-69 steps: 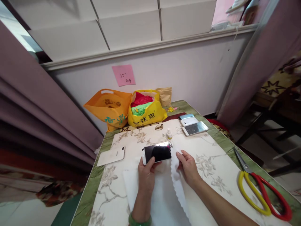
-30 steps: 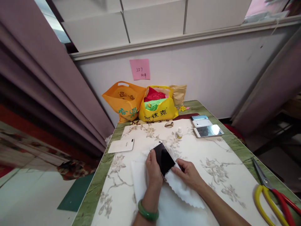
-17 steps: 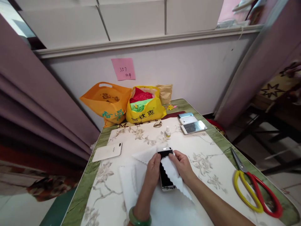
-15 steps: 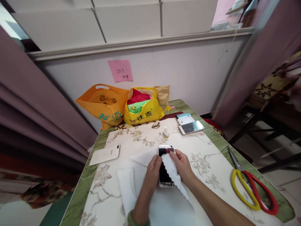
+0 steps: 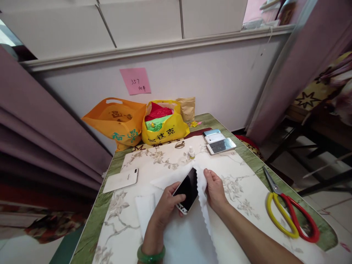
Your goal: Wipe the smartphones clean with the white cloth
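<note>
My left hand point(image 5: 168, 201) is closed around the lower left side of a smartphone point(image 5: 188, 189), its thumb lying on the dark screen. The phone has a white frame and is held tilted above the table. A white cloth point(image 5: 189, 234) with a scalloped edge spreads beneath it and runs up along the phone's right side. Pinched in my right hand point(image 5: 216, 189) is the edge of that cloth, beside the phone's upper right. A green bangle point(image 5: 151, 253) circles my left wrist.
A white phone point(image 5: 122, 180) lies at left; several more phones point(image 5: 221, 146) lie at back right. A small bottle point(image 5: 191, 152) stands beyond the cloth. Scissors point(image 5: 288, 211) with yellow and red handles lie at right. Orange point(image 5: 115, 124) and yellow point(image 5: 167, 130) bags stand at the back.
The phone has turned from upright to a slant, leaning right. My left hand now reaches across its lower part. My right hand has moved off the screen, drawing the cloth edge to the right.
</note>
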